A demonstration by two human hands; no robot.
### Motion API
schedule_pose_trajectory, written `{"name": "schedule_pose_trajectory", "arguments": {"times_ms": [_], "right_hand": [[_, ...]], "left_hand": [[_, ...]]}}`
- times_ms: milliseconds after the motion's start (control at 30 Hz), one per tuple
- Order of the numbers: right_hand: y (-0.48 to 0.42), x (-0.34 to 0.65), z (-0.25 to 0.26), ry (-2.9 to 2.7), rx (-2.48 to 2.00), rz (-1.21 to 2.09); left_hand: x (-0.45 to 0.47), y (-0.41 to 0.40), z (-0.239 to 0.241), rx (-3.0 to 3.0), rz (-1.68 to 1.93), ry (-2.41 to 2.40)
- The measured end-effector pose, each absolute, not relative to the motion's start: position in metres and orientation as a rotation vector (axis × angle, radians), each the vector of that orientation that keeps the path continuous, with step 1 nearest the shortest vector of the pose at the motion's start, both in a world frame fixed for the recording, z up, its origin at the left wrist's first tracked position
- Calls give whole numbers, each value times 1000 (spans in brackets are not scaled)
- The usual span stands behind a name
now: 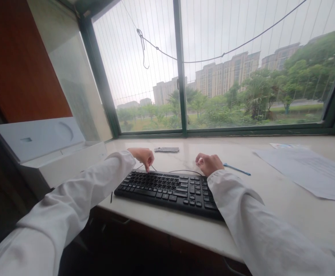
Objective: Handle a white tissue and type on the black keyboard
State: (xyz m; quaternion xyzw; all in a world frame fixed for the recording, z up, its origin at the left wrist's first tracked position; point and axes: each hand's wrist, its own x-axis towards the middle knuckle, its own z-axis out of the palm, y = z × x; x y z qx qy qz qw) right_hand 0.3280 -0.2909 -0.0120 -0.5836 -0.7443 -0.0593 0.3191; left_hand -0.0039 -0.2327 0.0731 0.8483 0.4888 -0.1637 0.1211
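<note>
A black keyboard [167, 190] lies at a slant along the front edge of the pale tabletop, its cable running behind it. My left hand [144, 156] is over its far left part, mostly curled, with a fingertip pointing down at the top row of keys. Whether anything is pinched there cannot be made out. Beyond the keyboard's far right corner is my right hand [209, 164], fingers bent in towards the thumb; what they hold, if anything, is too small to tell. A thin blue stick [237, 169] lies just right of that hand.
A long grey object [166, 149] lies behind the keyboard. An opened white box [66, 157] stands on the left, printed paper sheets [313, 170] on the right. A small dark stick [111, 197] lies by the keyboard's left end. Windows [183, 96] rise behind the tabletop.
</note>
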Motion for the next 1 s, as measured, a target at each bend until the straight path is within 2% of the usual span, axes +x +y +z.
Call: {"name": "schedule_pose_trajectory", "arguments": {"times_ms": [1000], "right_hand": [[-289, 330, -15, -1957, -1528, -160]], "left_hand": [[-64, -227, 76, 2581, -498, 1543]]}}
